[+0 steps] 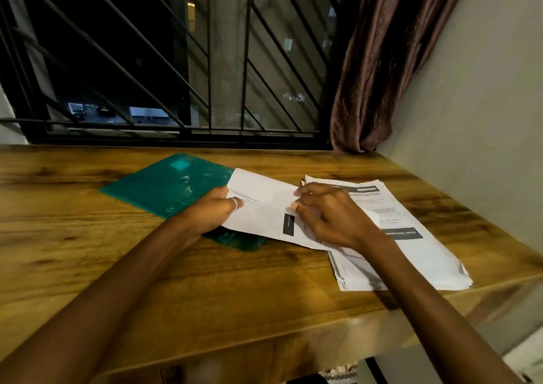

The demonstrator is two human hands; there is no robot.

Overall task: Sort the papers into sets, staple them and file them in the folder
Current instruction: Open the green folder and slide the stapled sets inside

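Note:
A small set of white papers [264,204] hangs just above the wooden table, partly over a green folder [164,186]. My left hand [216,210] grips the set's left edge, thumb on top. At the set's right edge my right hand [329,216] pinches the sheets with curled fingers. A thick pile of printed papers [411,251] lies flat on the table to the right, under my right hand and wrist. No stapler shows in the view.
The wooden table [88,236] runs up to a barred window [176,60] at the back. A brown curtain [382,75] hangs at the back right beside a grey wall [484,119]. The table's front edge lies near my forearms.

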